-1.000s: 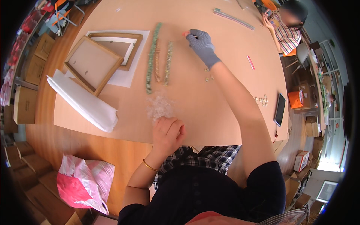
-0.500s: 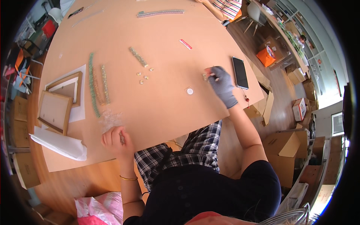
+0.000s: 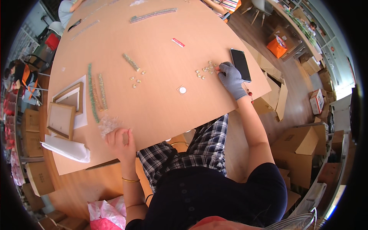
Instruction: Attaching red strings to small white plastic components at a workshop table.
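My right hand [image 3: 232, 80], in a grey glove with bare fingertips, lies near the right edge of the table. Its fingers are bent together beside a loose group of small pale-gold pieces [image 3: 205, 69]; what they pinch, if anything, is hidden. Close to its right is a black phone [image 3: 240, 65]. My bare left hand [image 3: 122, 145], a gold bangle at its wrist, rests curled near the front edge; I cannot make out what its fingers hold. A crumpled heap of clear plastic scraps [image 3: 110, 124] lies just beyond it.
Left of centre are a green strand [image 3: 91, 92], an orange-brown strand [image 3: 96, 95] and a shorter strand [image 3: 131, 61] with several small pieces. Two wooden frames [image 3: 61, 119] and a folded white sheet [image 3: 66, 148] lie at left. A white disc [image 3: 182, 90] sits mid-table.
My right hand has moved right, closer to the phone, leaving several small pieces in sight. My left hand stays near the plastic scraps. The whole view has shifted slightly.
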A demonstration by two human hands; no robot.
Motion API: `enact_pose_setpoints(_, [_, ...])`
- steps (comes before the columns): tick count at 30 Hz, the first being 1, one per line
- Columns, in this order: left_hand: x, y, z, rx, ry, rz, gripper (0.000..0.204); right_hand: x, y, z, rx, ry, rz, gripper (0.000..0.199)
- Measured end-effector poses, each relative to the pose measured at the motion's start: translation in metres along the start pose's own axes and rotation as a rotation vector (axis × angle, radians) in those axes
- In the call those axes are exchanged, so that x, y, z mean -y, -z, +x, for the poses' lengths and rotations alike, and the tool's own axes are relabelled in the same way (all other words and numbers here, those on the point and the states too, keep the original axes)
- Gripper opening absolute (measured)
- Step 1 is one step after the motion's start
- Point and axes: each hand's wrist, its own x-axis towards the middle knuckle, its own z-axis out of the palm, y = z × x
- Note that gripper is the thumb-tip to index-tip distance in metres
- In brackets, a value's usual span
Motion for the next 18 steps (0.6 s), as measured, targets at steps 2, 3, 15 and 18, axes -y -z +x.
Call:
enact_pose_setpoints(2, [-0.009, -0.003, 0.002, 0.031, 0.033, -0.094, 0.017, 0.007, 0.002, -0.008, -0.052, -0.067, 0.024, 0.014])
enact_pose_setpoints(3, [-0.014, -0.004, 0.001, 0.040, 0.074, -0.152, 0.017, 0.019, 0.000, -0.011, -0.073, -0.090, 0.044, 0.013])
enact_pose_setpoints(15, [-0.090, -0.031, 0.023, 0.260, 0.218, -0.813, 0.013, 0.197, -0.012, -0.065, 0.666, -0.145, 1.129, 0.014])
enact_pose_setpoints(18, [-0.081, -0.028, 0.015, 0.270, 0.332, -0.935, 0.013, 0.208, -0.008, -0.060, 0.788, -0.339, 1.280, 0.015])
